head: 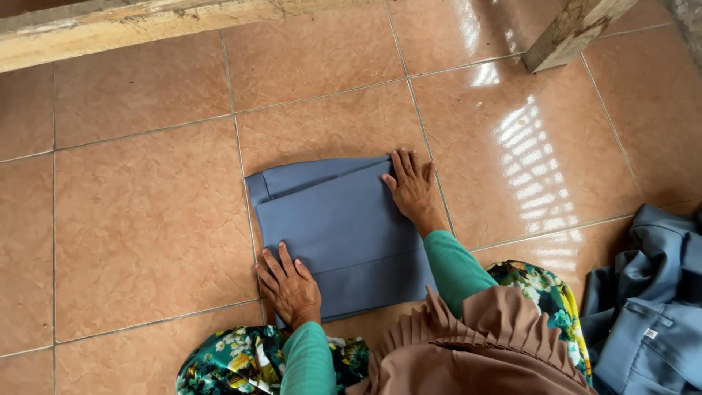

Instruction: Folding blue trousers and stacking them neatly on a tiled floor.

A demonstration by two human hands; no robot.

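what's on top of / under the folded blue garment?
Both hands press flat on the folded blue garment: left hand at its near left corner, right hand at its far right edge. It lies on the tiled floor; the tile beneath is covered.

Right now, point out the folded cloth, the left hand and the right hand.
folded cloth (344, 227), head view, middle of the top layer
left hand (292, 289), head view, back of the hand
right hand (413, 186), head view, back of the hand
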